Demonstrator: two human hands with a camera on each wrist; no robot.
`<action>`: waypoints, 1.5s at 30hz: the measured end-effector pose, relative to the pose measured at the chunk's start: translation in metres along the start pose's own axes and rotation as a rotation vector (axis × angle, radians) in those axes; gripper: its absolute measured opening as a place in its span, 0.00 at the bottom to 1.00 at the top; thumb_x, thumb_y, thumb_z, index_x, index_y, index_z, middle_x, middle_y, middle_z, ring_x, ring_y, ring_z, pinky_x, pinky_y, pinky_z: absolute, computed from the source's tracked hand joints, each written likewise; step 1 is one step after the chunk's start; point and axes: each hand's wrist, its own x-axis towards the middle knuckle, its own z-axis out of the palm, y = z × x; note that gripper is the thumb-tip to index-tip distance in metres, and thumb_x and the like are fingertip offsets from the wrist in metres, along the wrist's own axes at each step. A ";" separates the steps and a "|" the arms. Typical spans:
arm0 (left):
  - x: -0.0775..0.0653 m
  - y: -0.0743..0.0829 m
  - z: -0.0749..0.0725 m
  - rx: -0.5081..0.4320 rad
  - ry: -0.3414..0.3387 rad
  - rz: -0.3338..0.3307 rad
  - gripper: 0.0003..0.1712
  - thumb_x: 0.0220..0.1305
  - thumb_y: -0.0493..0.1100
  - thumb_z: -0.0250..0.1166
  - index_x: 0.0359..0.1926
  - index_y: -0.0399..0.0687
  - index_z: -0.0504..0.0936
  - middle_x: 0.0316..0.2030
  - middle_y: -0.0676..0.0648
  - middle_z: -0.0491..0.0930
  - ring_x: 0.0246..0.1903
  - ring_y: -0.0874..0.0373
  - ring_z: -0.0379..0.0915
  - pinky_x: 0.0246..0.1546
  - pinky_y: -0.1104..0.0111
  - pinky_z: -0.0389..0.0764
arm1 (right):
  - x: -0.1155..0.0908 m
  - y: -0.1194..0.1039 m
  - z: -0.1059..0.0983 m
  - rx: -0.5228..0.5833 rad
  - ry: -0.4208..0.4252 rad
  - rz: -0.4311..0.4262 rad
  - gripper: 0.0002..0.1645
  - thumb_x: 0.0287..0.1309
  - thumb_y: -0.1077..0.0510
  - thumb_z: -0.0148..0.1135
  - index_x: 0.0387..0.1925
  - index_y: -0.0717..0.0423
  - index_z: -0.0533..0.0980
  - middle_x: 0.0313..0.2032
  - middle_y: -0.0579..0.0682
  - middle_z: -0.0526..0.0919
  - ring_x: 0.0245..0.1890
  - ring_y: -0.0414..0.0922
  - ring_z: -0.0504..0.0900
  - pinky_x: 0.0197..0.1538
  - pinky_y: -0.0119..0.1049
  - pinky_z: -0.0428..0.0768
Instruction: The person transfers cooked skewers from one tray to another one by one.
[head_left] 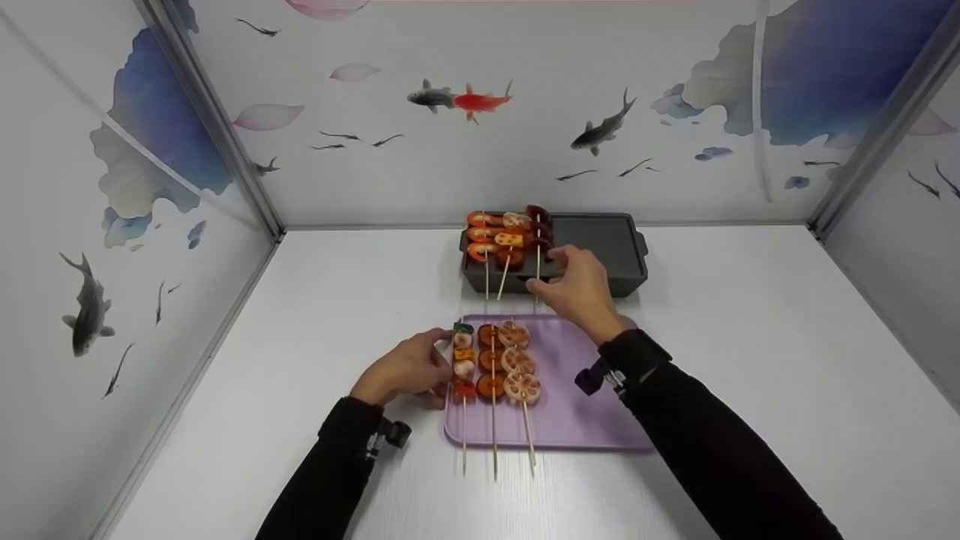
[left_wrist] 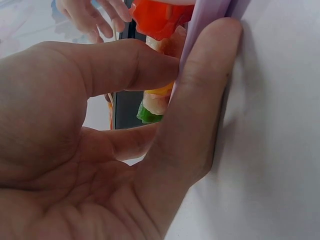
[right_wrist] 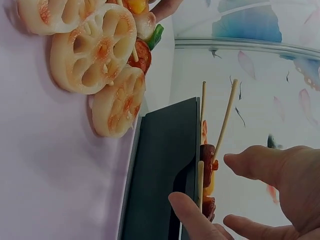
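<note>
Hovering fingers-apart by the far black rectangular grill (head_left: 596, 240), right hand (head_left: 579, 286) could bump the glossy dark-brown skewer (head_left: 538, 222) loose; left hand (head_left: 409, 367) pinches flat purple tray (head_left: 566, 394) at left.

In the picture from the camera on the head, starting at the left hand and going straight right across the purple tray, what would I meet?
Left hand → mixed skewer with a red piece → skewer of brown-orange rounds → lotus root skewer → bare part of the purple tray → black right sleeve.
</note>
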 end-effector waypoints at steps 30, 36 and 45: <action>0.000 0.000 0.001 -0.003 -0.001 0.004 0.41 0.65 0.34 0.62 0.77 0.47 0.59 0.41 0.42 0.81 0.32 0.48 0.85 0.29 0.58 0.87 | 0.015 -0.003 -0.007 0.033 -0.036 0.082 0.22 0.55 0.57 0.74 0.51 0.62 0.84 0.40 0.54 0.88 0.39 0.49 0.86 0.46 0.44 0.83; 0.000 0.000 0.001 -0.002 0.000 0.006 0.40 0.66 0.35 0.63 0.77 0.47 0.60 0.40 0.41 0.81 0.32 0.49 0.85 0.29 0.58 0.87 | 0.014 0.000 -0.013 0.191 -0.103 0.142 0.22 0.55 0.61 0.74 0.52 0.65 0.83 0.37 0.54 0.89 0.37 0.48 0.87 0.44 0.40 0.84; 0.001 0.000 0.000 -0.012 0.003 -0.013 0.41 0.66 0.35 0.63 0.77 0.47 0.59 0.41 0.41 0.80 0.32 0.49 0.85 0.30 0.58 0.87 | 0.021 0.002 -0.021 0.354 -0.206 0.252 0.22 0.56 0.65 0.73 0.52 0.70 0.82 0.39 0.60 0.88 0.36 0.49 0.89 0.47 0.43 0.85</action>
